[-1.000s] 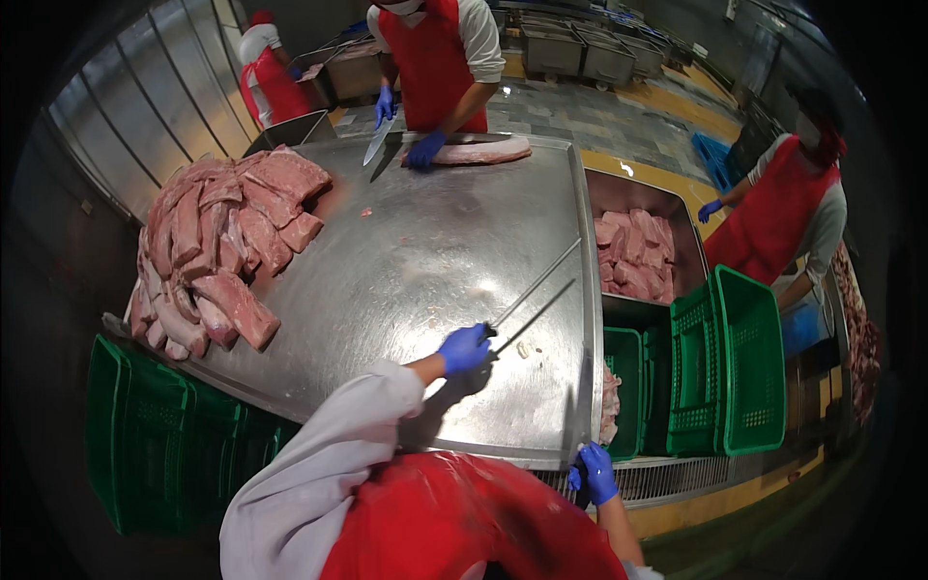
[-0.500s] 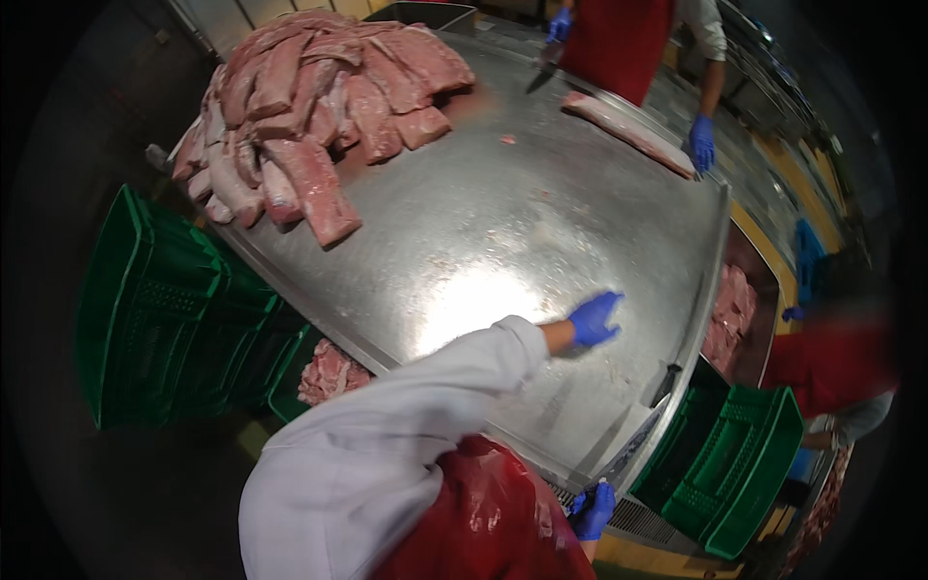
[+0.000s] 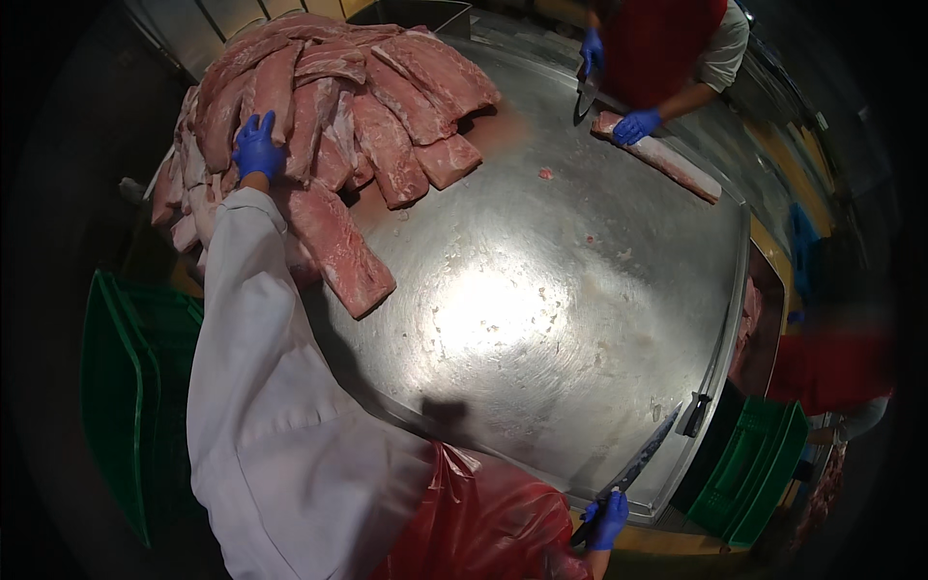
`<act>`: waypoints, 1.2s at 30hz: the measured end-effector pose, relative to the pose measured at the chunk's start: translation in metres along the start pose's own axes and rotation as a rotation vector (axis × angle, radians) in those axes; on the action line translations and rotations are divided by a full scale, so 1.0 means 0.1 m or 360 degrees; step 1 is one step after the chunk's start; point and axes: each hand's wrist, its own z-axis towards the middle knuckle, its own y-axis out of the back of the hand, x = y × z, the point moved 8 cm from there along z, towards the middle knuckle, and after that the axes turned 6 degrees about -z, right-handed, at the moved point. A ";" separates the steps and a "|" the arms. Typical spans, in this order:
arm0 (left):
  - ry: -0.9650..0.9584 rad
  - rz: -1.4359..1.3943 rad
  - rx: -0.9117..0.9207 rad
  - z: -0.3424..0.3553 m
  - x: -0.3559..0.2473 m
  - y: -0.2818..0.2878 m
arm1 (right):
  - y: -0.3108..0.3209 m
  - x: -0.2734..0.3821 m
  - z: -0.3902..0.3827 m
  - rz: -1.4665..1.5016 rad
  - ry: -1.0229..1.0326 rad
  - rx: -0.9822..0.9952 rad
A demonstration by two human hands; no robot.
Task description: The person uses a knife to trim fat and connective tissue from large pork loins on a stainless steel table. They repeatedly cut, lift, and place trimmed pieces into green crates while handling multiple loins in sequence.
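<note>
My left hand [image 3: 259, 150], in a blue glove, reaches far to the left onto a high pile of pink meat slabs [image 3: 387, 87]. Its fingers are spread over a long slab [image 3: 274, 92] and touch it; no closed grip shows. One thick slab [image 3: 338, 256] hangs down the near side of the pile. Low at the right, my right hand [image 3: 607, 520], also blue-gloved, is closed round the handle of a long knife [image 3: 646, 454]. The blade points up and to the right over the corner of the steel table [image 3: 503, 387].
Across the table a co-worker's gloved hand [image 3: 636, 126] presses a meat strip [image 3: 677, 169], the other holding a knife [image 3: 584, 101]. Another dark-handled tool [image 3: 694, 416] lies by the right rim. Green crates [image 3: 749, 474] stand at right and left; another person in red is at right.
My left hand has swung from the table's middle to the meat pile. My right hand's knife now shows plainly. The co-worker's hand has slid along the strip towards the other knife.
</note>
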 end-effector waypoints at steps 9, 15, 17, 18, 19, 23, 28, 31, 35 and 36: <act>0.0060 -0.0792 -0.0337 0.45 0.62 0.37 | -0.24 -0.02 -0.24 0.0076 -0.0021 -0.0204; -0.0532 -0.0378 -0.0243 0.58 -0.23 1.55 | -0.39 0.07 -0.20 0.0051 0.0060 -0.0084; -0.0549 -0.0955 -0.0065 0.65 -0.39 1.95 | -0.38 0.00 -0.11 0.0066 0.0142 -0.0007; -0.0553 -0.1246 0.0035 0.68 -0.50 2.14 | -0.39 -0.04 -0.12 0.0086 0.0132 0.0009; -0.0542 -0.1568 0.0233 0.69 -0.65 2.31 | -0.40 -0.05 -0.13 0.0102 0.0116 0.0024; -0.0585 -0.1935 0.0857 1.07 -1.13 2.75 | -0.46 -0.12 -0.18 0.0259 0.0062 0.0048; -0.0343 -0.2753 0.1253 0.35 -2.61 2.68 | -0.40 -0.12 -0.15 0.0334 0.0051 0.0061; -0.0145 -0.3049 0.1577 -0.54 -3.09 2.19 | -0.35 -0.06 -0.06 0.0353 0.0143 0.0182; 0.0436 -0.3350 0.1698 -2.25 -3.36 1.12 | -0.08 -0.09 0.12 0.0284 0.0181 0.0209; 0.0506 -0.3435 0.2225 -2.93 -3.37 0.81 | -0.03 -0.05 0.14 0.0293 0.0181 0.0227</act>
